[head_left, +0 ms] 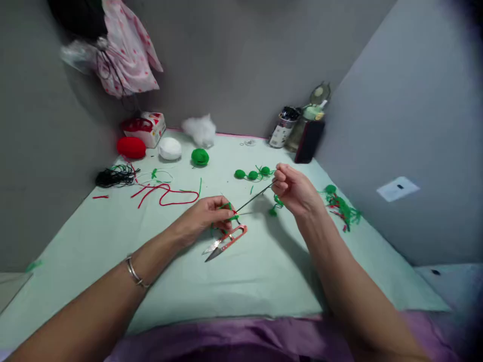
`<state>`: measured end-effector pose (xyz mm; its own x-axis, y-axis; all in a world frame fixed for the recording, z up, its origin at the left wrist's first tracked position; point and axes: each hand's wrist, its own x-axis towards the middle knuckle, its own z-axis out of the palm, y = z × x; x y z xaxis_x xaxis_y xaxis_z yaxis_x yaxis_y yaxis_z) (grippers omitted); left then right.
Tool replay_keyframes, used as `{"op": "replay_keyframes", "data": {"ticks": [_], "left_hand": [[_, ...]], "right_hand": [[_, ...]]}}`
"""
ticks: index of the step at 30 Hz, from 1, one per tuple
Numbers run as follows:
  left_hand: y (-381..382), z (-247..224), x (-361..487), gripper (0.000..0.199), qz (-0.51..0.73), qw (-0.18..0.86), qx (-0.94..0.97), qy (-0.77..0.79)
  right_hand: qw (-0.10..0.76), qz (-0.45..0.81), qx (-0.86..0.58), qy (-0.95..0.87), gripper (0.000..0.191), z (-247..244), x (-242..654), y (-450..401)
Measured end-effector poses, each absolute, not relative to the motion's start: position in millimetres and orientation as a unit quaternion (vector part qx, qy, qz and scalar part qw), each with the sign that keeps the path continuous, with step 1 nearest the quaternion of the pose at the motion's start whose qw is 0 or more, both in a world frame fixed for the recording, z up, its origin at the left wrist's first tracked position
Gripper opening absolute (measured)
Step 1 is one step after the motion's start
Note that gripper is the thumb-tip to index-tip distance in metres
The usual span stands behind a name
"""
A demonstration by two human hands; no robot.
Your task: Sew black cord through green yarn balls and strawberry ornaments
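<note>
Cannot read any text, brand or number. Can make out only blurred dark marks (pixel 279 137) on the white label (pixel 282 131) of the cylindrical container (pixel 288 120) and red printed patches (pixel 156 119) on the red-and-white box (pixel 151 136).

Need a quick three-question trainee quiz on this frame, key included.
1. What colour is the middle ball, between the red ball and the green ball? a) yellow b) white c) blue
2. Fill in: the dark strand stretches from the left hand to the ____.
3. True or false: the orange snips lie nearer the left hand than the green ball does.

Key: 1. b; 2. right hand; 3. true
</note>
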<state>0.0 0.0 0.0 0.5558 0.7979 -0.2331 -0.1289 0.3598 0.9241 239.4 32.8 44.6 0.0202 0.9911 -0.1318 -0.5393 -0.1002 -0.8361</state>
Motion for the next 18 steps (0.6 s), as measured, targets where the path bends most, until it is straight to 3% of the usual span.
{"op": "replay_keyframes", "data": {"ticks": [5,18], "left_hand": [[-2,3,-2,0.019,0.308,0.753,0.467,0.345],[-2,4,-2,0.021,0.306,0.754,0.465,0.350]], "right_hand": [[0.659,0.602,-0.393,-0.223,0.029,46,255,45],[0.704,0.558,-0.392,-0.196,0.028,46,267,50]]}}
